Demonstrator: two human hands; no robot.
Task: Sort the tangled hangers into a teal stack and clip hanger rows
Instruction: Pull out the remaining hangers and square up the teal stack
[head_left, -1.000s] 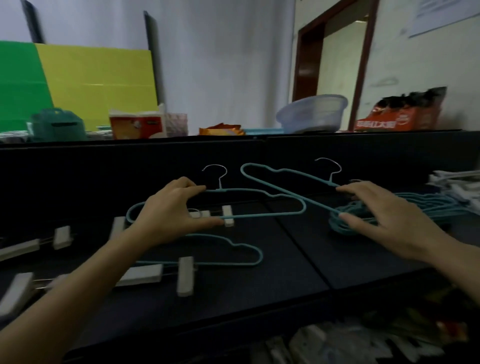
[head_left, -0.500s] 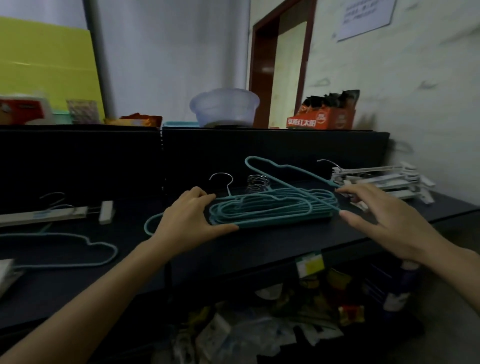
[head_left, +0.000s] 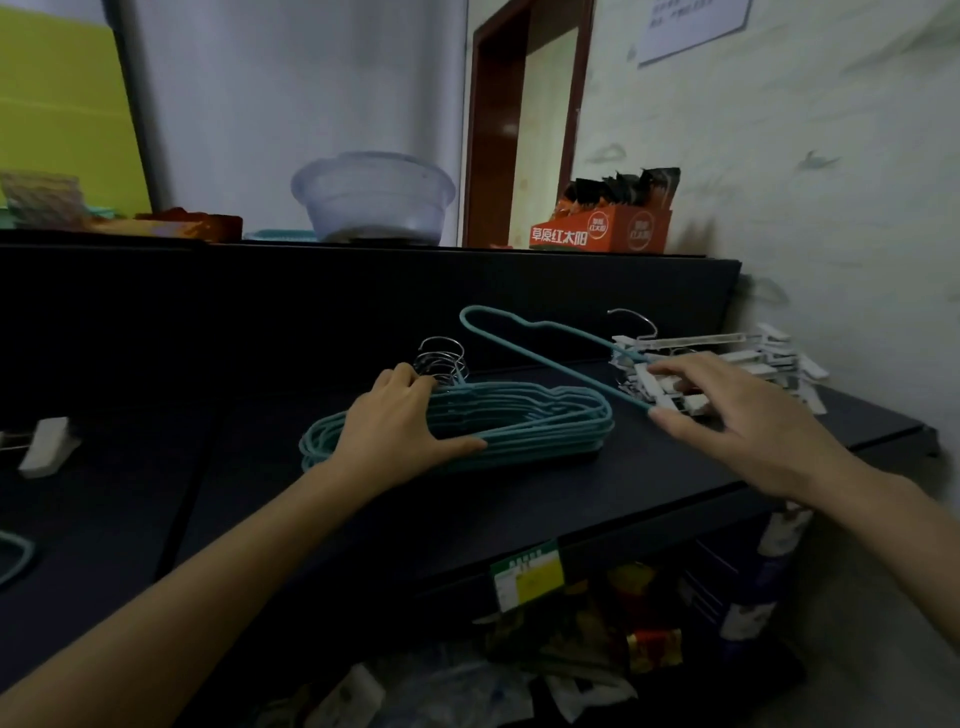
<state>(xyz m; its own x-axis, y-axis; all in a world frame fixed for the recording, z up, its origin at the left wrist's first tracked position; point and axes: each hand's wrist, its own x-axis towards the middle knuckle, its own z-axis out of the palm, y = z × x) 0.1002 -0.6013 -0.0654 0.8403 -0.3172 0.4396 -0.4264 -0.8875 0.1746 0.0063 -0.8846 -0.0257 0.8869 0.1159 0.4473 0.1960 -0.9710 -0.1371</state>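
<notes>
A stack of several teal hangers (head_left: 524, 421) lies flat on the dark shelf top (head_left: 519, 509), its metal hooks (head_left: 441, 358) bunched at the back. My left hand (head_left: 400, 431) rests on the stack's left half, fingers laid over the top and thumb along the front wires. One more teal hanger (head_left: 524, 345) is tilted up above the stack; my right hand (head_left: 737, 415) pinches its right end between thumb and fingers. Just behind that hand is a pile of white clip hangers (head_left: 748, 353). A single clip hanger (head_left: 47, 447) and part of a teal hanger (head_left: 15, 556) lie at the far left.
A raised dark back panel (head_left: 363, 301) carries a clear plastic bowl (head_left: 374, 197) and an orange snack box (head_left: 602, 234). The white wall (head_left: 831, 234) closes the right side. Below the shelf edge hang a price tag (head_left: 527, 574) and packaged goods.
The view has swung right to the stack. My left hand carried its teal hanger over and laid it on the stack. My right hand moved along, keeping the tilted hanger raised.
</notes>
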